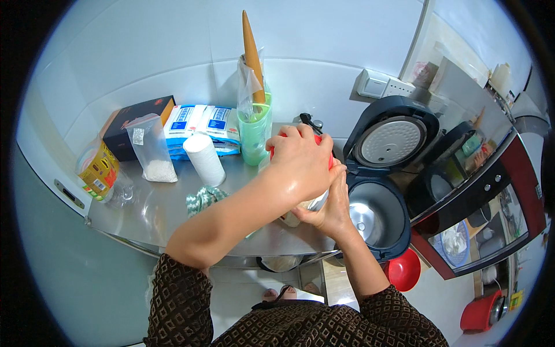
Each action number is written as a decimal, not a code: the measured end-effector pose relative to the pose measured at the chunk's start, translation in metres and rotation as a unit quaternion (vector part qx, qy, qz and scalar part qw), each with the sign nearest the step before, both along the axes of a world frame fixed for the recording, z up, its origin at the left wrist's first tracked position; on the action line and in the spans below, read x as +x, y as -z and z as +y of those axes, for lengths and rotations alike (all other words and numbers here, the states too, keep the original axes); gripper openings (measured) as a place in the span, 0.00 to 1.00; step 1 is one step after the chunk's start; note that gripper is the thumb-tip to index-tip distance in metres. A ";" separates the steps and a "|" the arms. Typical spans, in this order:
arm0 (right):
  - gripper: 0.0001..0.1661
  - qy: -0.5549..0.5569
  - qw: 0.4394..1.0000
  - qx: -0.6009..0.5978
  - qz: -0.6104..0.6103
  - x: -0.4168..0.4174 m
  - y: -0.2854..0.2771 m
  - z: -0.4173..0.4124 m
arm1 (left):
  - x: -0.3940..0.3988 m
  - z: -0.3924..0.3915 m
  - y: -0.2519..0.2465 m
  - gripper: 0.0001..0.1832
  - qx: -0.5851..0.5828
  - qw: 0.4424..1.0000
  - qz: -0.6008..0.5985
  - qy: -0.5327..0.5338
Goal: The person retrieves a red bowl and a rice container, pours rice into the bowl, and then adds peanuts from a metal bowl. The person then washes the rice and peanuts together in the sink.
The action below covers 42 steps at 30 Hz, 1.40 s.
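My left hand [301,162] grips a round red lid [320,141] from above, its fingers spread over the top. Below it, my right hand [331,208] holds the side of a container [320,200] that is mostly hidden by my hands and left forearm. Under the hands, partly covered, a clear bag or container with pale contents [292,219] rests on the metal counter [269,243]. Right of my hands stands a rice cooker [377,212] with its lid up and its metal pot showing no food. A green-and-white cloth [206,199] lies left of my forearm.
Along the back stand a dark box [134,126], a zip bag of white grains [159,169], blue-and-white packs [204,126], a white paper roll [204,160] and a green holder [256,139] with a wooden rolling pin [253,56]. A red bowl [403,269] sits lower right.
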State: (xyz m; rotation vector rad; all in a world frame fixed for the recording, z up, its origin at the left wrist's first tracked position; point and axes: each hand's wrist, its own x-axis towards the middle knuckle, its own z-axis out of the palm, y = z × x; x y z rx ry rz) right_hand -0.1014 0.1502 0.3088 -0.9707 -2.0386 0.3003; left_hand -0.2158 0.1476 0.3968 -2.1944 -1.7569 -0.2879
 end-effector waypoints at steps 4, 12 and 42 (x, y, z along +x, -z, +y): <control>0.62 0.019 1.000 -0.019 0.005 0.004 0.001 -0.002 | -0.011 0.009 -0.035 0.30 -0.172 0.983 -0.009 0.072; 0.71 0.016 1.000 0.010 -0.007 0.000 0.000 -0.002 | -0.014 0.040 -0.044 0.33 -0.184 0.981 -0.015 -0.057; 0.73 0.020 1.000 -0.011 0.007 -0.002 0.006 -0.002 | -0.035 0.028 -0.044 0.35 -0.253 0.950 -0.056 0.176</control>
